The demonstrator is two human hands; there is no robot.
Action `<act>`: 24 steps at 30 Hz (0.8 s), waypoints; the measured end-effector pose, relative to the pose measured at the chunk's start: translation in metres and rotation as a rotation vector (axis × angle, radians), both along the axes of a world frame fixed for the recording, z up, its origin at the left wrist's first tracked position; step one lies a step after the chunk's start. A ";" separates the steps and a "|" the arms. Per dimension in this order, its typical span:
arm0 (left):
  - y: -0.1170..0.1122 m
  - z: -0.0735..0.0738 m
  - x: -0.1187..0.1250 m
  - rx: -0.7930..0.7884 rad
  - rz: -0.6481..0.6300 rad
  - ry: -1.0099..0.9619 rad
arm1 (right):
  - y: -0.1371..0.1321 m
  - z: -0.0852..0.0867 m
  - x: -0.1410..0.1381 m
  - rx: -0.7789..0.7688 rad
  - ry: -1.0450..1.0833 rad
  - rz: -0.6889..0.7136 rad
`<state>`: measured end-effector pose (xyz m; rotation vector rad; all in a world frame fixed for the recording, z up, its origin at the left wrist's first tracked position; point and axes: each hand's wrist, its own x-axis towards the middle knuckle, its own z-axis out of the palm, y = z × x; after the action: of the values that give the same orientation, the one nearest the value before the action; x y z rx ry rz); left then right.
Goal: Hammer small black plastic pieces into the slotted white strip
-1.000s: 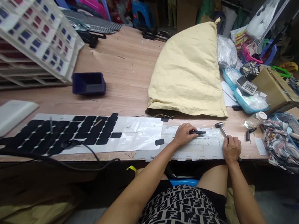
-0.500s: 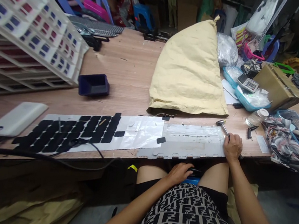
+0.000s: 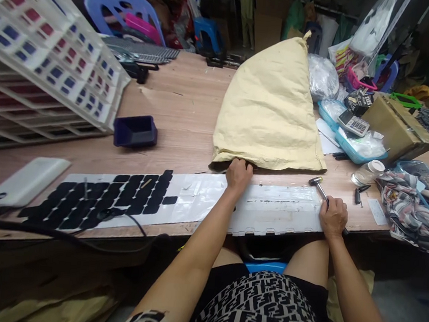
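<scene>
My right hand point(image 3: 333, 217) is wrapped round the handle of a small hammer point(image 3: 317, 184), its metal head resting over the right end of a pale, notched board point(image 3: 280, 223). At the mouth of a large cream paper sack point(image 3: 270, 110), my left hand point(image 3: 239, 175) has its fingers curled down; what is in them, if anything, is hidden. Left of that arm, a white sheet point(image 3: 194, 192) carries rows of black rounded pieces point(image 3: 128, 193) laid side by side. Clear film covers part of the board.
A white plastic crate point(image 3: 57, 65) stands tilted at the left, beside a dark blue tray point(image 3: 136, 131) and a white box-like device point(image 3: 26, 181) with cables. On the right are a jar point(image 3: 367, 173), a calculator point(image 3: 353, 123), a cardboard box point(image 3: 398, 125) and a crumpled cloth point(image 3: 403, 204).
My left hand has risen from my lap and reached forward across the table to the sack's mouth. The right hand keeps its grip on the hammer. The view has tilted slightly.
</scene>
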<state>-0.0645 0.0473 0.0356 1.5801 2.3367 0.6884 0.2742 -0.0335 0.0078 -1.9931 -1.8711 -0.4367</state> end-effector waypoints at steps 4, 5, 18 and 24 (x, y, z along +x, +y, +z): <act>0.040 -0.008 0.004 -0.064 0.135 0.025 | -0.001 -0.001 0.000 0.000 -0.021 -0.005; 0.046 -0.008 0.005 -0.083 0.160 0.019 | -0.001 -0.001 0.000 -0.002 -0.022 -0.004; -0.012 -0.002 0.003 -0.138 0.035 -0.219 | -0.002 -0.003 -0.001 -0.014 -0.001 -0.014; -0.023 -0.016 0.013 -0.051 0.039 -0.160 | -0.002 -0.002 -0.002 -0.024 -0.003 -0.025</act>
<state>-0.0516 0.0243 0.0198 1.4070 2.2555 0.7286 0.2724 -0.0360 0.0057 -2.0352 -1.8635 -0.4264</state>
